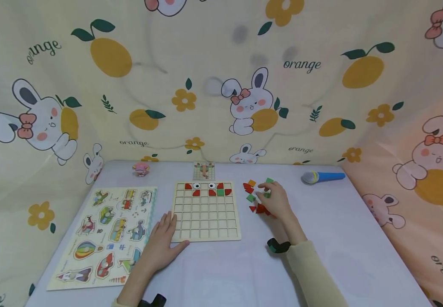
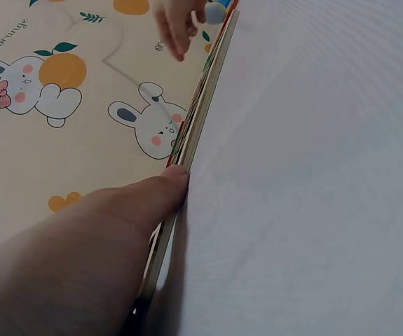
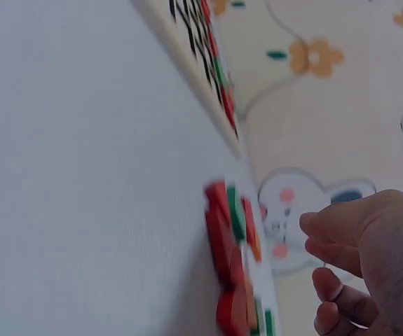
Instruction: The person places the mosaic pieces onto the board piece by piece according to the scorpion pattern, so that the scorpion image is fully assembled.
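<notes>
A wooden grid board (image 1: 206, 218) lies in the middle of the table, with red quarter-round pieces, a green square (image 1: 221, 192) and two eye pieces (image 1: 211, 186) in its top rows. My left hand (image 1: 161, 242) rests along the board's left edge, fingers straight; in the left wrist view its thumb (image 2: 166, 187) touches the board's side. Over a loose group of red pieces (image 1: 260, 209), green pieces (image 1: 250, 198) and an orange piece (image 1: 251, 183), my right hand (image 1: 276, 200) hovers. Its fingers (image 3: 338, 234) are loosely bent, with nothing visible between them.
Behind the board lies a small pattern card (image 1: 204, 171). A picture puzzle board (image 1: 106, 230) covers the table's left side. A pink figurine (image 1: 141, 169) stands at the back left, and a blue toy microphone (image 1: 322, 177) lies at the back right. A printed curtain (image 1: 213, 55) hangs behind.
</notes>
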Demonstrator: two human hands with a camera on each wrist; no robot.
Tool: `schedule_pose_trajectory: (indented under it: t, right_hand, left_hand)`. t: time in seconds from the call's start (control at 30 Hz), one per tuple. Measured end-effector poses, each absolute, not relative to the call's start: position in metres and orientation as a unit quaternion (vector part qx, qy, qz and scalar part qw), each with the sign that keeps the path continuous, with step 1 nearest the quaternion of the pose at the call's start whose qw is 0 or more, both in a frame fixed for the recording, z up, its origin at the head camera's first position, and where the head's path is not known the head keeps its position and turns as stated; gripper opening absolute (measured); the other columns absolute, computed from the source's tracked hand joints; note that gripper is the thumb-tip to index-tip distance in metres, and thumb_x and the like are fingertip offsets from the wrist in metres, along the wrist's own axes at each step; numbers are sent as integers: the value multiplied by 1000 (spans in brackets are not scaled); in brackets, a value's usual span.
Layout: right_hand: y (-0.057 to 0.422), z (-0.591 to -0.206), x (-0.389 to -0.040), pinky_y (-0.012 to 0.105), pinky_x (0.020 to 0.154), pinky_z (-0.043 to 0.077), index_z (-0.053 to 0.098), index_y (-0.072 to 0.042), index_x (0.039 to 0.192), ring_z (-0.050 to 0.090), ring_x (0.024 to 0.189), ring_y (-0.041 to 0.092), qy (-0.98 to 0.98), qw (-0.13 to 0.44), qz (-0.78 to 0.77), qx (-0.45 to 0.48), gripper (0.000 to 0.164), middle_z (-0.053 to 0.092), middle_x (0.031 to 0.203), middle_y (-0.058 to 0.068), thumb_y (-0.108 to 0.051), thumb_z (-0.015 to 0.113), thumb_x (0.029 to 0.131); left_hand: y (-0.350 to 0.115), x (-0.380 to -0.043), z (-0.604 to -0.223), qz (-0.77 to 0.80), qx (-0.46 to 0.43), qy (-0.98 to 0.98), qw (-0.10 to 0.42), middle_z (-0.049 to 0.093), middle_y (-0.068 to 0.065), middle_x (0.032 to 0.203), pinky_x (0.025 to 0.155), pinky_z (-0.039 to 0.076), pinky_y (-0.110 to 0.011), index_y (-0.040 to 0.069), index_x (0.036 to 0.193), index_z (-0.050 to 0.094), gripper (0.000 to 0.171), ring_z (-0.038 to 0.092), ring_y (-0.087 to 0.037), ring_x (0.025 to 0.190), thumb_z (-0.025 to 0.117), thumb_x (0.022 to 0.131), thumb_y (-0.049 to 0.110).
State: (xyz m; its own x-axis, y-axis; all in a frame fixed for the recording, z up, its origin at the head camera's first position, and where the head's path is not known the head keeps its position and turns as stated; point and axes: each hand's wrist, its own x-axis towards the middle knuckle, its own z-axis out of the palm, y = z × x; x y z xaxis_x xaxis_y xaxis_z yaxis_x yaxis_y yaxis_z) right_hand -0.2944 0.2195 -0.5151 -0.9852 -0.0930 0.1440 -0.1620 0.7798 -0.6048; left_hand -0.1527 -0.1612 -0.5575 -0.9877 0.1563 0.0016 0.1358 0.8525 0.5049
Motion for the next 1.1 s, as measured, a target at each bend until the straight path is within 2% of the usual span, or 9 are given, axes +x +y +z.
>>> schedule_pose_trajectory:
  t: [0.1, 0.27, 0.6, 0.8, 1.1]
  right_hand:
    - [235, -517, -295, 48, 87, 51, 75, -3, 124, 59, 102, 35, -944, 46, 321, 58, 31, 65, 114, 21, -21, 74, 99]
    - [255, -517, -297, 58, 98, 50, 75, -3, 125, 59, 111, 40, -948, 13, 313, 52, 31, 64, 121, 23, -21, 72, 100]
    - [277, -525, -295, 41, 83, 52, 74, -6, 129, 56, 100, 30, -949, -44, 307, 59, 30, 63, 115, 17, -18, 69, 101]
    - [276, -524, -294, 43, 86, 54, 74, -5, 129, 57, 99, 28, -949, -43, 303, 72, 30, 65, 111, 15, -15, 72, 100]
    - [274, -527, -301, 42, 87, 52, 72, -1, 128, 56, 98, 29, -951, -30, 302, 66, 30, 64, 110, 15, -16, 71, 102]
  left_hand:
    - [-161, -154, -557, 262, 77, 962, 18, 16, -26, 174, 131, 14, -61, -5, 165, 27, 100, 10, -43, 163, 68, 98, 57]
    - [-159, -156, -557, 260, 79, 962, 22, 15, -25, 174, 131, 13, -61, -4, 165, 25, 101, 9, -43, 163, 67, 98, 58]
    - [-159, -151, -561, 266, 79, 960, 26, 16, -26, 174, 131, 14, -61, -5, 165, 27, 100, 11, -44, 163, 67, 98, 58]
    - [-160, -147, -562, 269, 76, 960, 32, 14, -25, 175, 131, 13, -61, -4, 165, 24, 101, 9, -44, 163, 66, 99, 60]
    - [-161, -150, -559, 268, 82, 960, 12, 18, -26, 174, 130, 14, -62, -6, 164, 28, 99, 12, -45, 162, 67, 98, 57]
